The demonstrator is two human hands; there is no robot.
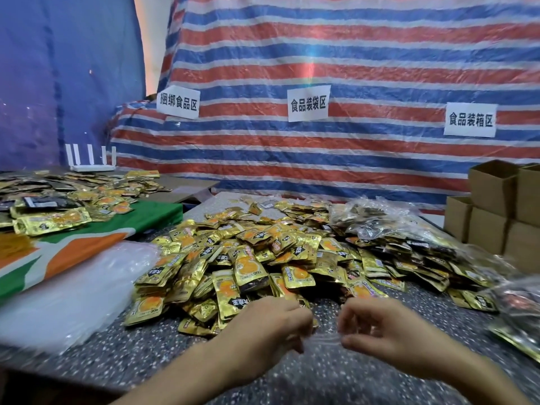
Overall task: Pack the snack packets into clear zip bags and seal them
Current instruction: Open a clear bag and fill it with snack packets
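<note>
A big heap of gold snack packets [251, 258] covers the middle of the speckled grey table [321, 375]. In front of the heap, my left hand [263, 325] and my right hand [382, 328] face each other with curled fingers. Between them they pinch the edge of a clear zip bag [321, 339], which is thin and hard to make out. A stack of empty clear bags [73, 290] lies at the left. Filled clear bags [377, 220] lie behind the heap at the right.
More gold packets [58, 206] lie on a green and orange cloth [87, 247] at the left. Cardboard boxes [496, 211] are stacked at the right. Another filled bag [520, 311] sits at the right edge. A striped tarp with paper signs hangs behind.
</note>
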